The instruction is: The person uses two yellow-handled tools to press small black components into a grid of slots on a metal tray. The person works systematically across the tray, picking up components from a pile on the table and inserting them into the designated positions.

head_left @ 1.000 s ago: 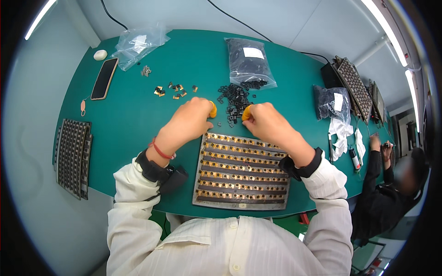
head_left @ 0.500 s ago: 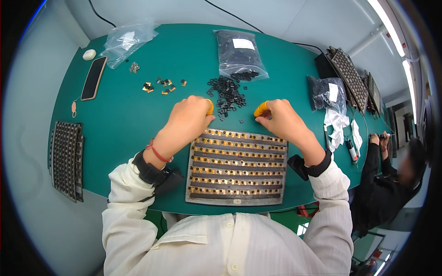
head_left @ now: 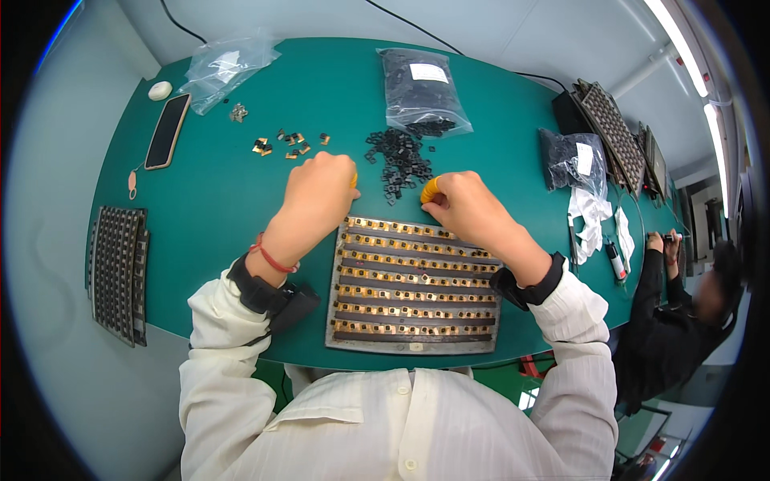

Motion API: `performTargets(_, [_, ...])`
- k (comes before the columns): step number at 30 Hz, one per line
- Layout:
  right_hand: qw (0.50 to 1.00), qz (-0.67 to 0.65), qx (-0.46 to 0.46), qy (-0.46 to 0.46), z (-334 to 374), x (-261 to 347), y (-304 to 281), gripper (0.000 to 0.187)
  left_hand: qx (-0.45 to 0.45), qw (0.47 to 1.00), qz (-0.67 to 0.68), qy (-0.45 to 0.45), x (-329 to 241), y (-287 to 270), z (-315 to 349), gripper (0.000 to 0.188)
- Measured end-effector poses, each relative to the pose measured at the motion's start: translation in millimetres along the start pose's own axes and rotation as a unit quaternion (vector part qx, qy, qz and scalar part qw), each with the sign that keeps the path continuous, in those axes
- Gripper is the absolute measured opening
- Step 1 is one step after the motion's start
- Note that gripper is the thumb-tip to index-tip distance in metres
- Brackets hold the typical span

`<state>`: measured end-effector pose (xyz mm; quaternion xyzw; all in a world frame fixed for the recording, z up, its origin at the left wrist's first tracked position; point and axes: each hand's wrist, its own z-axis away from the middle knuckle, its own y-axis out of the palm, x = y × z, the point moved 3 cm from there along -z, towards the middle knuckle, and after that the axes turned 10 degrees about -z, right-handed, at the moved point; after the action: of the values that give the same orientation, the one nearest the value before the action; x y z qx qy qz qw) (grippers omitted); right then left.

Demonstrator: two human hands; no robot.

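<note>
A metal tray [head_left: 413,348] lies in front of me, with rows of small brass-coloured parts [head_left: 405,294] carrying black pieces. Just beyond its far left corner is my left hand [head_left: 319,192], closed, its fingertips mostly turned away from view. My right hand [head_left: 467,207] pinches thumb against forefinger past the tray's far edge; anything between them is too small to make out. Both hands wear yellow finger covers. Between and beyond them is a loose pile of small black square pieces [head_left: 399,159], the right fingertips close to its near side.
Beyond the pile lies a clear bag of black pieces [head_left: 421,88]. Brass parts [head_left: 293,144], a phone [head_left: 168,132] and an empty-looking plastic bag [head_left: 227,70] are farther left. Stacked trays [head_left: 119,276] stand at the left edge. A second bag [head_left: 573,159] and a co-worker [head_left: 682,321] are right.
My right hand has moved left, over where a lone black piece lay; that piece no longer shows. My left hand has shifted slightly left and away from me, off the tray's corner.
</note>
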<state>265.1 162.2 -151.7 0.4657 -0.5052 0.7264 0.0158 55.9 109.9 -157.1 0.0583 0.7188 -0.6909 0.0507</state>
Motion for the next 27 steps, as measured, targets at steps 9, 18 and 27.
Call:
performTargets(9, [0.997,0.024,-0.006,-0.069,2,-2,4,0.011,0.006,0.999,0.018,0.026,4,5,-2,0.015])
performTargets(18, [0.996,-0.002,-0.072,-0.053,37,6,-37,0.012,0.004,0.985,0.091,0.149,10,-17,29,0.013])
performTargets(27, [0.991,0.023,-0.128,0.037,107,-31,-71,0.012,-0.013,0.982,0.065,0.177,8,-1,33,0.013])
